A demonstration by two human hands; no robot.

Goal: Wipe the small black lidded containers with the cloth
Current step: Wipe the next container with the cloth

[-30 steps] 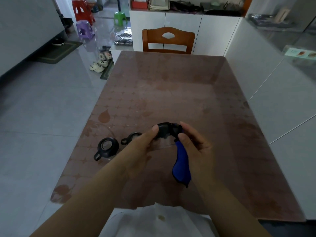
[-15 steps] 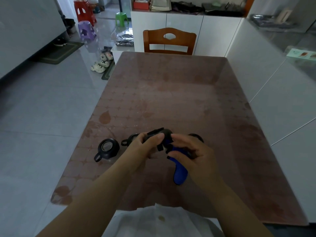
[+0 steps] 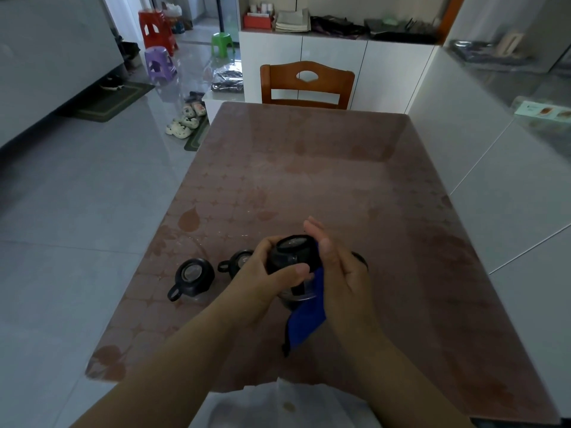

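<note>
My left hand (image 3: 262,279) grips a small black lidded container (image 3: 293,253) above the table, its clear-windowed lid facing up. My right hand (image 3: 336,273) presses a blue cloth (image 3: 307,322) against the container's right side; the cloth hangs down below it. A second black container (image 3: 193,278) with a loop handle stands on the table to the left. A third container (image 3: 236,261) sits just right of it, partly hidden behind my left hand. A dark edge of another container (image 3: 360,257) shows behind my right hand.
The brown patterned table (image 3: 309,168) stretches ahead, with a wooden chair (image 3: 306,83) at its far end. A white counter (image 3: 494,168) runs along the right. Plastic stools (image 3: 160,61) and shoes (image 3: 185,122) are on the tiled floor to the left.
The held container has turned from lying sideways to lid-up. My right hand has shifted to its right side with fingers straightened, and the cloth now hangs lower.
</note>
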